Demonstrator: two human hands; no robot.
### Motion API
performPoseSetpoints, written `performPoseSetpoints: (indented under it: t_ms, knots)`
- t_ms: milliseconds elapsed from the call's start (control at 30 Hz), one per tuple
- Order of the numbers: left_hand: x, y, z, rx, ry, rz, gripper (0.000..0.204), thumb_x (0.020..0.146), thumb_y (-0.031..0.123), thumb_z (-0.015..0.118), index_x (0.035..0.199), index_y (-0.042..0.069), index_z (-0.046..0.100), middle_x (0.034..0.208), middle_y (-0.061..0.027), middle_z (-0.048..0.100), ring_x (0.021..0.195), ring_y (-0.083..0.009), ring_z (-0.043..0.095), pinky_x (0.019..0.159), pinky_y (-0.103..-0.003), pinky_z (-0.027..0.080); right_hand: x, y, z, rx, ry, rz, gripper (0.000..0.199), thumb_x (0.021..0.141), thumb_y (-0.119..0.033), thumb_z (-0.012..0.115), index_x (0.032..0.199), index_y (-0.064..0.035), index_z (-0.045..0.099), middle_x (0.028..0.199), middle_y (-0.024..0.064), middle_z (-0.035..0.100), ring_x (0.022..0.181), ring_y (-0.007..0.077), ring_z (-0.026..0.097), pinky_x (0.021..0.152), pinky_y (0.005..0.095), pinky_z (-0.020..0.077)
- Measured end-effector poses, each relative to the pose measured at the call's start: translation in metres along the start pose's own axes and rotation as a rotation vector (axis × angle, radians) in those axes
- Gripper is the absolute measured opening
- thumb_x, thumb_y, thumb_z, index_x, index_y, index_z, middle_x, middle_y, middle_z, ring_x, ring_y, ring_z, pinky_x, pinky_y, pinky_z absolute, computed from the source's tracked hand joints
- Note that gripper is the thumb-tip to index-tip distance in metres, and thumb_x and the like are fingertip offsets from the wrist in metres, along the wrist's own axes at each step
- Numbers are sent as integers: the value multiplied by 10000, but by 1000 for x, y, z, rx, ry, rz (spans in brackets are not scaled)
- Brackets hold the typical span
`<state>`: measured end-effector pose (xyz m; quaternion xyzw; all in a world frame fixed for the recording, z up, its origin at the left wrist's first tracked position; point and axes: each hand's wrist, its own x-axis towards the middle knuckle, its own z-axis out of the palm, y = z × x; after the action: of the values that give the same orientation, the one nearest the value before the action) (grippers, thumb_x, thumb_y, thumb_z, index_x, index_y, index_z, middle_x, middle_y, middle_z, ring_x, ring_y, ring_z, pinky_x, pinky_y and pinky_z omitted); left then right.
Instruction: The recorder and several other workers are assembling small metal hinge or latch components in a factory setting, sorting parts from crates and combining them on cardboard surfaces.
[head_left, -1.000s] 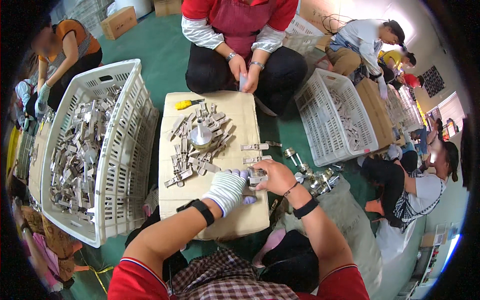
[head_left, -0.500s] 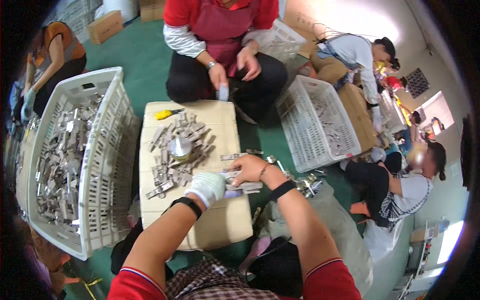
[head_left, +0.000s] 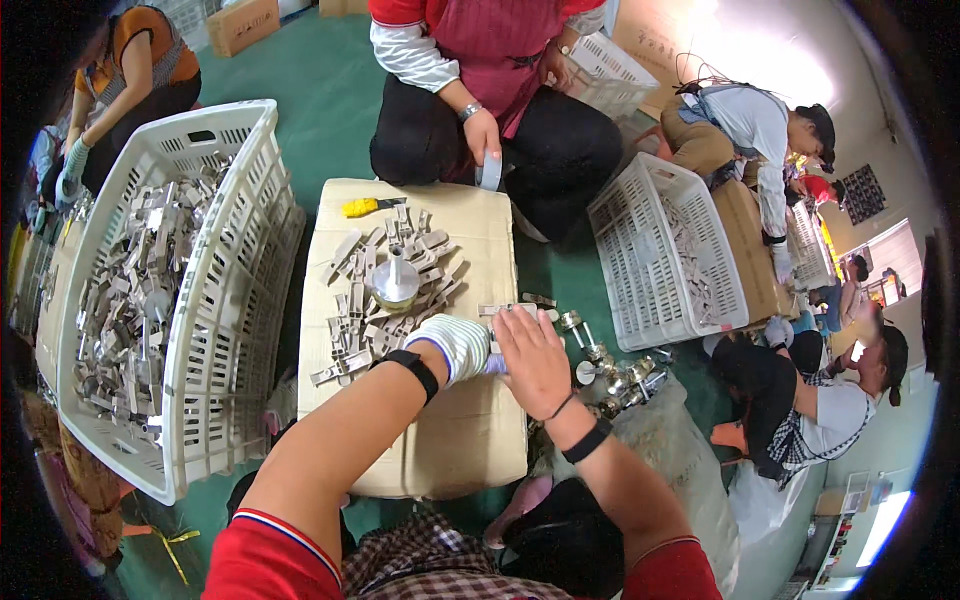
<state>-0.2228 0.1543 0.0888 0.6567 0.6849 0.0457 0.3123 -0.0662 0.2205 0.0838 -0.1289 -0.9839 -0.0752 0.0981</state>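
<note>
R hand (head_left: pixel 535 365): bare, fingers straight & released, palm down by the L hand (head_left: pixel 458 345) in a white striped knit glove (head_left: pixel 464 338); L fingers mostly hidden, can't tell if gripping. Flat grey metal clips (head_left: pixel 434 239): heap left of & beyond the fingers, too jumbled to count, plus 2 near R fingertips. In the heap, 1 round silver metal disc w/ upright stem (head_left: pixel 396 282); farther off, 1 yellow-handled cutter (head_left: pixel 362 207). Heap's on a tan cardboard-topped counter (head_left: pixel 455 445).

A green floor (head_left: pixel 325 85) spreads below a pale wall (head_left: pixel 850 130) (a bright pane (head_left: pixel 885 530) glows lower right).
</note>
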Motion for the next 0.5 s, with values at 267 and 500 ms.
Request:
performPoseSetpoints:
  t_ms: [267, 500]
  knots:
    - [-24, -5, 8, -3, 303, -7, 717, 722, 585, 572, 1040, -55, 508, 903, -256, 573, 810, -378, 577, 699, -415, 469, 34, 22, 3, 259, -42, -13, 627, 544, -169, 749, 1110, -10, 530, 1085, 156, 575, 1052, 295, 526, 954, 400, 374]
    - [-30, -10, 29, 84, 510, -74, 904, 651, 599, 631, 1208, -71, 389, 1079, -228, 506, 975, -339, 532, 834, -398, 435, 69, 40, -4, 429, -401, 45, 661, 529, -240, 768, 1108, -3, 555, 1016, 165, 608, 963, 301, 567, 854, 353, 447]
